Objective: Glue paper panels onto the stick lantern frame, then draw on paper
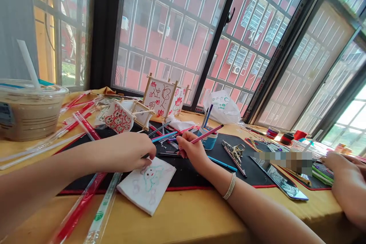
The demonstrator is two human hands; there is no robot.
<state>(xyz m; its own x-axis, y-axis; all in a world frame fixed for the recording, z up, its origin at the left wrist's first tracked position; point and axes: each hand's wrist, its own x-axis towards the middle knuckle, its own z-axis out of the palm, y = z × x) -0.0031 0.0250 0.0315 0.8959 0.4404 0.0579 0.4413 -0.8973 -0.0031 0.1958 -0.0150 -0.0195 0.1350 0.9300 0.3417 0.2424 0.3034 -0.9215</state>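
Napkin (147, 187) lies at the near edge of the black mat (187, 177), with a teal and pink rabbit-like drawing on it. My left hand (128, 153) reaches in from the left and hangs just above the napkin, clenched around a dark pen (146, 155) that my fingers mostly hide. My right hand (192, 151) comes in from the near right, wrist bent, pinching a pink stick (206, 134) that angles up and to the right. A beaded bracelet (230, 186) circles that wrist.

Farther along the table (183, 217) stand paper lanterns (161, 97) and a blue cup of pens (208, 141). A plastic drink cup (25, 112) stands at left, red-wrapped straws (80, 202) lie near left, and a phone (278, 177) lies to the right. At far right, another person's hand (340, 164) rests, fingers loosely curled, beside green sticks (323, 175).
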